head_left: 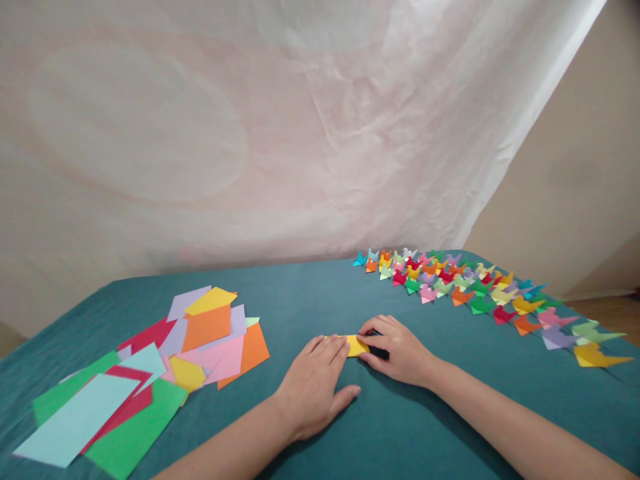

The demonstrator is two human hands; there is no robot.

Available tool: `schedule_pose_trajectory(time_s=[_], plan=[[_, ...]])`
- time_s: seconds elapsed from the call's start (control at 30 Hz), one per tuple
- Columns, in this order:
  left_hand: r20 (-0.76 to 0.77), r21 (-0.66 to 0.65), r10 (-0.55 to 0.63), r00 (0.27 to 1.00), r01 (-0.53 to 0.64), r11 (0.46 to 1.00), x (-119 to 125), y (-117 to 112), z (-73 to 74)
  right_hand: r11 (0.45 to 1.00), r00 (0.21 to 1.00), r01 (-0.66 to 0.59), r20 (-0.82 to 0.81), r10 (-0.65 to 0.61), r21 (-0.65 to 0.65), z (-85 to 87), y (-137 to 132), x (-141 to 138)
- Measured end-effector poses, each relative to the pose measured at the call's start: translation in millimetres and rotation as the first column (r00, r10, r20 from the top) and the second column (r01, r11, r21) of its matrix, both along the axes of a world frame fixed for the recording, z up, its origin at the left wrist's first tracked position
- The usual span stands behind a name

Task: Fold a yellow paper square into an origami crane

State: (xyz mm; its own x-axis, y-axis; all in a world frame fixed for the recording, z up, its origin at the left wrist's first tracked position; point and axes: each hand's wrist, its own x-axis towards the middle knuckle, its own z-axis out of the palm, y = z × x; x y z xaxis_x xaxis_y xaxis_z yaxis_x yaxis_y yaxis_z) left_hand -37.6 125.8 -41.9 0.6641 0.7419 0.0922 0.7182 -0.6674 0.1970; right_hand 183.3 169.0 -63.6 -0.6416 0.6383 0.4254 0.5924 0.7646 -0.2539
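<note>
A small folded piece of yellow paper point(356, 346) lies on the table in front of me. My left hand point(314, 383) rests over its left end, fingers stretched out flat and thumb spread apart. My right hand point(397, 348) has thumb and fingertips closed at the paper's right end, with a gap under the curled fingers. The left part of the paper is hidden beneath my left fingers.
Loose coloured sheets, an orange one point(207, 328) and a light blue one point(80, 417) among them, overlap at the left. Rows of folded paper birds point(527, 305) stand at the right. A pale cloth point(300, 133) hangs behind the teal-covered table point(300, 287).
</note>
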Motion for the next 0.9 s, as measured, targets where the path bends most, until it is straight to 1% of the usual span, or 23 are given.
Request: schedule_pose_trajectory(time_s=[0.17,0.3,0.4,0.63,0.9], plan=[[-0.001,0.006,-0.006,1.0,0.006,1.0,0.0,0.0,-0.2,0.998,0.999,-0.03,0.028,0.029,0.05,1.9,-1.7,-0.8],[-0.005,0.011,-0.005,1.0,0.005,1.0,0.1,-0.1,0.0,0.986,0.988,-0.141,0.07,0.134,0.091,2.1,-3.4,-1.9],[-0.007,0.015,-0.014,1.0,0.014,1.0,-0.2,0.3,0.5,0.978,0.979,-0.187,0.104,0.176,0.098,2.1,-4.5,-2.0],[-0.016,0.027,-0.033,0.999,0.033,0.999,-1.3,2.3,0.8,0.979,0.961,-0.186,0.222,0.164,0.08,6.9,-9.0,-3.2],[-0.027,0.056,-0.057,0.998,0.058,0.997,-4.4,4.6,-0.7,0.98,0.946,-0.159,0.303,0.116,0.123,17.6,-18.0,-10.3]])
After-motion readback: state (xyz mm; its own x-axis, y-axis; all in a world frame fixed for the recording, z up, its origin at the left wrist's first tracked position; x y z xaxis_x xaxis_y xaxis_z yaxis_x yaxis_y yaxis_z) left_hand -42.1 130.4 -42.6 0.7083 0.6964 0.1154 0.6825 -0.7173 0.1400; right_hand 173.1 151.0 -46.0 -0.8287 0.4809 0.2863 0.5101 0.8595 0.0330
